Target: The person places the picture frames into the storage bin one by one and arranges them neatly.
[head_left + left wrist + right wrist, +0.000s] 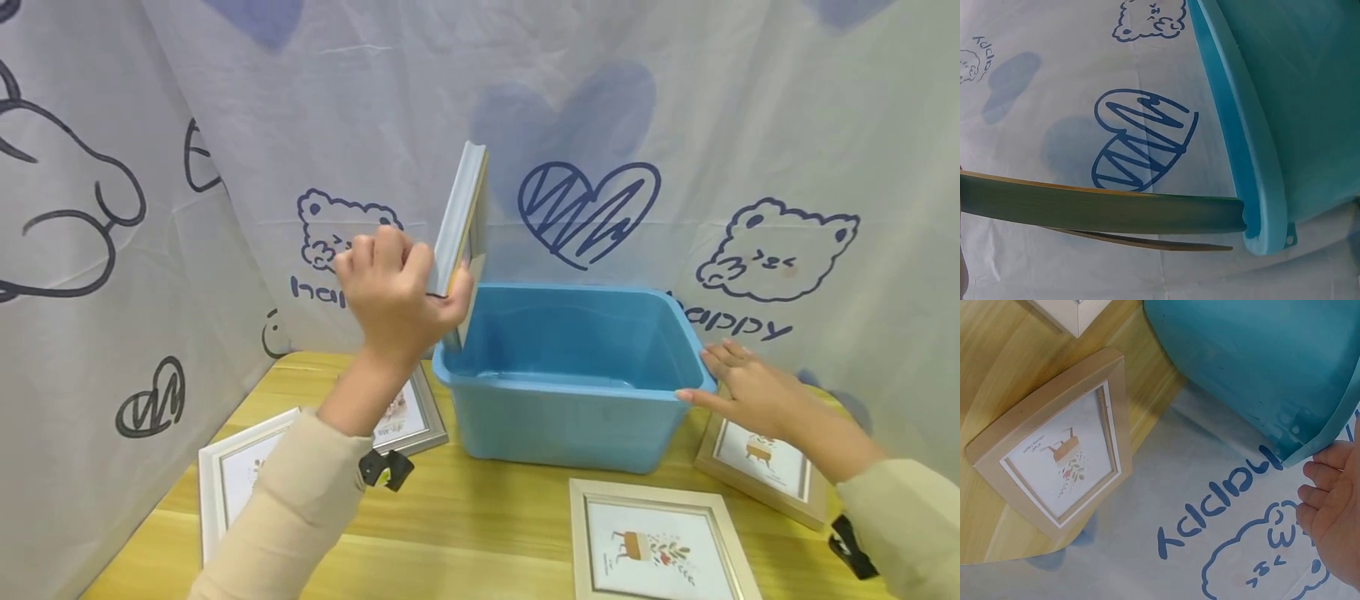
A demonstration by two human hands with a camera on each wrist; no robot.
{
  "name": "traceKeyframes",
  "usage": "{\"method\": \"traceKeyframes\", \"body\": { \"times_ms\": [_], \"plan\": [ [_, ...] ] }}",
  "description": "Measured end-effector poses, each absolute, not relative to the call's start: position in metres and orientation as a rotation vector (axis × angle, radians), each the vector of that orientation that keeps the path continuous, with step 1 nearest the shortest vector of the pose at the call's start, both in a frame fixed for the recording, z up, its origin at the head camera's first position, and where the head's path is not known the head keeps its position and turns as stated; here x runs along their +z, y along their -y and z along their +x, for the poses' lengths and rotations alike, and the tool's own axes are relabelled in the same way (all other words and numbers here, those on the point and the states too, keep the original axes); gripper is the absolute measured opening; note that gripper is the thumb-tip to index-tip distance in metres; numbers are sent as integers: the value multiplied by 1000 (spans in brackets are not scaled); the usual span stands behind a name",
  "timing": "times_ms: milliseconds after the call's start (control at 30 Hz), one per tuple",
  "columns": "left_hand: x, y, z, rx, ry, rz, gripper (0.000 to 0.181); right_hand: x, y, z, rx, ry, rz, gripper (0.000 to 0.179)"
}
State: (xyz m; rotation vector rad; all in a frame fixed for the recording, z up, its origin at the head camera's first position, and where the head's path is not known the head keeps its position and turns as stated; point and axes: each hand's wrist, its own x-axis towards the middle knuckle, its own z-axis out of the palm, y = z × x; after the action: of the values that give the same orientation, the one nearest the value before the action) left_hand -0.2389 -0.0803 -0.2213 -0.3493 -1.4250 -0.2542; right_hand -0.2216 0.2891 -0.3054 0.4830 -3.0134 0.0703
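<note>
My left hand (397, 283) grips a picture frame (463, 218) by its edge, holding it upright above the left end of a blue plastic bin (562, 425). In the left wrist view the picture frame (1104, 209) appears edge-on beside the bin's rim (1254, 125), with its thin stand leg (1160, 242) sticking out a little from the back. At the bin's right end, my right hand (757, 392) rests against the rim with its fingers extended. The right wrist view shows the right hand's fingers (1322, 481) at the bin's rim corner.
On the wooden table (420, 533) lie a cream picture frame (660, 546) in front, a beige one (765, 458) right of the bin, a white one (213, 492) at left and a silver-grey one (431, 408) beside the bin. A printed curtain (465, 83) hangs behind.
</note>
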Motion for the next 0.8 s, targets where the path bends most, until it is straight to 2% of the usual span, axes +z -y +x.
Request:
{"method": "traceKeyframes", "body": {
  "times_ms": [800],
  "plan": [
    [-276,59,-255,-216,1453,-409,31,-307,-289,-220,61,3005,479,86]
  ]
}}
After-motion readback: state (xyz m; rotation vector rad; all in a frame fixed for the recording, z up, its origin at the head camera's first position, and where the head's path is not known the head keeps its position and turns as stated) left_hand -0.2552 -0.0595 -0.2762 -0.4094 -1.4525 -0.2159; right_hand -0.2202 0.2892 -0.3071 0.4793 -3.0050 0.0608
